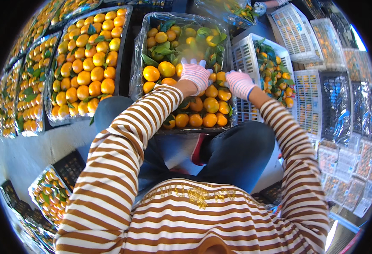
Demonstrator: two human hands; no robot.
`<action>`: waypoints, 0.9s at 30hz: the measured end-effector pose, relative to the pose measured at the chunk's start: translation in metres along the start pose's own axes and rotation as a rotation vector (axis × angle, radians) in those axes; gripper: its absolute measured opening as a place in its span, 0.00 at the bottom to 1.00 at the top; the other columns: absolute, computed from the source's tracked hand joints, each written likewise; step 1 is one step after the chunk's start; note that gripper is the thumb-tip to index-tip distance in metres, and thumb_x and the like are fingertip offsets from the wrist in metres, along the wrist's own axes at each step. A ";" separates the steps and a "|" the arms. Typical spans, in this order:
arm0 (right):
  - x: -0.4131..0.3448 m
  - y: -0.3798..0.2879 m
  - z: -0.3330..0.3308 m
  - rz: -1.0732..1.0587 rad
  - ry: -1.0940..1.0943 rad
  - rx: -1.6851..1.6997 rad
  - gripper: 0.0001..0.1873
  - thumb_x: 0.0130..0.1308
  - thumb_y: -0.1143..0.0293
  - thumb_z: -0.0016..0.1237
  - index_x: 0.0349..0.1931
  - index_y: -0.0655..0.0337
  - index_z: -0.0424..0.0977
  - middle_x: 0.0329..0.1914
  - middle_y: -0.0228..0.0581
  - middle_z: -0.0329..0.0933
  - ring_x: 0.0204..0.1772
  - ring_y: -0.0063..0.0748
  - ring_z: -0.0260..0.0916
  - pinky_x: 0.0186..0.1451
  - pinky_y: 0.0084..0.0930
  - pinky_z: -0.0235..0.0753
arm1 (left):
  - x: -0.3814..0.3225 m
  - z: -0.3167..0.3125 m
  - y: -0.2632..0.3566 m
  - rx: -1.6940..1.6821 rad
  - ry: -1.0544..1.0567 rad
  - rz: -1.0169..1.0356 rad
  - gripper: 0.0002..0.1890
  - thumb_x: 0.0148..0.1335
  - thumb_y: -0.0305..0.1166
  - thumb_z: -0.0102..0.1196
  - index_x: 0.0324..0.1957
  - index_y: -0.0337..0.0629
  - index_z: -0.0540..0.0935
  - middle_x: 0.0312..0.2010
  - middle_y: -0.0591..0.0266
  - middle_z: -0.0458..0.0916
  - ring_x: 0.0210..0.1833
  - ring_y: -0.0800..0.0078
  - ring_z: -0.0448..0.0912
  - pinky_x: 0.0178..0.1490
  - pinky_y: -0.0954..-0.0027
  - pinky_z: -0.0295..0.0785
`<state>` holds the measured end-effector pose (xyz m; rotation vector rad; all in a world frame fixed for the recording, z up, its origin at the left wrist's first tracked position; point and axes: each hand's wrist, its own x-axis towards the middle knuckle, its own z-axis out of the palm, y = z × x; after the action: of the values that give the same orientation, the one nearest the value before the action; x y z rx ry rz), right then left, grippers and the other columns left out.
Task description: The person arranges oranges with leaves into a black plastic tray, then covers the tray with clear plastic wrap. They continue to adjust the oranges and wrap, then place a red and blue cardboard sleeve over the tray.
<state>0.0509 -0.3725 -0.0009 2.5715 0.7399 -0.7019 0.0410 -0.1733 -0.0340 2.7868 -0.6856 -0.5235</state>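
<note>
Before me is a plastic-lined crate (pixel 137 54) of oranges, with green leaves among the fruit in its far half. My left hand (pixel 195 75), in a pink-striped glove, lies palm down over the oranges near the crate's middle, its fingers spread. Over the right side of the crate is my right hand (pixel 240 84), gloved alike, with its fingers bent down beside an orange (pixel 221 76); whether it grips any fruit cannot be told. Rows of bare oranges (pixel 209 120) fill the near part of the crate. A blurred haze covers some leaves beyond my left hand.
To the right stands a white plastic basket (pixel 255 57) of small leafy oranges. A lined crate of oranges (pixel 121 47) is at the left. White crates (pixel 295 31) are stacked further right. Another person's gloved hand (pixel 260 8) shows at the top. My knees flank the near crate.
</note>
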 end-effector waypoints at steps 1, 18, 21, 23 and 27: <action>0.004 0.003 -0.002 -0.034 0.029 -0.008 0.15 0.70 0.60 0.52 0.42 0.66 0.78 0.41 0.53 0.82 0.48 0.56 0.81 0.49 0.46 0.81 | 0.002 0.000 0.001 0.006 0.002 -0.005 0.26 0.71 0.56 0.50 0.66 0.63 0.78 0.73 0.54 0.67 0.73 0.46 0.66 0.73 0.31 0.54; 0.013 0.009 -0.033 0.102 0.146 0.496 0.22 0.68 0.56 0.55 0.54 0.63 0.78 0.49 0.52 0.82 0.55 0.56 0.78 0.62 0.45 0.75 | 0.016 -0.035 -0.073 -0.367 -0.097 0.104 0.30 0.71 0.48 0.55 0.69 0.42 0.73 0.61 0.43 0.80 0.64 0.50 0.78 0.67 0.59 0.71; 0.026 -0.010 -0.026 -0.002 0.143 0.474 0.27 0.65 0.52 0.59 0.56 0.63 0.78 0.50 0.52 0.83 0.54 0.55 0.79 0.62 0.45 0.75 | 0.019 -0.027 -0.073 -0.418 -0.075 0.114 0.26 0.72 0.43 0.56 0.66 0.39 0.76 0.58 0.45 0.82 0.60 0.54 0.81 0.64 0.61 0.74; 0.036 -0.020 -0.020 -0.035 0.083 0.310 0.26 0.64 0.51 0.59 0.53 0.62 0.80 0.51 0.53 0.83 0.54 0.56 0.79 0.59 0.46 0.76 | 0.018 -0.022 -0.067 -0.437 -0.069 0.088 0.27 0.72 0.43 0.57 0.67 0.39 0.75 0.57 0.45 0.83 0.58 0.55 0.82 0.63 0.60 0.74; 0.042 -0.021 -0.005 -0.049 0.134 0.312 0.22 0.63 0.52 0.57 0.47 0.61 0.82 0.46 0.50 0.84 0.55 0.55 0.78 0.58 0.45 0.76 | 0.011 -0.025 -0.062 -0.392 -0.086 0.052 0.28 0.69 0.46 0.60 0.65 0.40 0.77 0.55 0.45 0.84 0.57 0.55 0.82 0.62 0.60 0.75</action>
<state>0.0719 -0.3367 -0.0244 2.9158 0.7909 -0.7147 0.0846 -0.1214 -0.0328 2.3868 -0.5965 -0.6878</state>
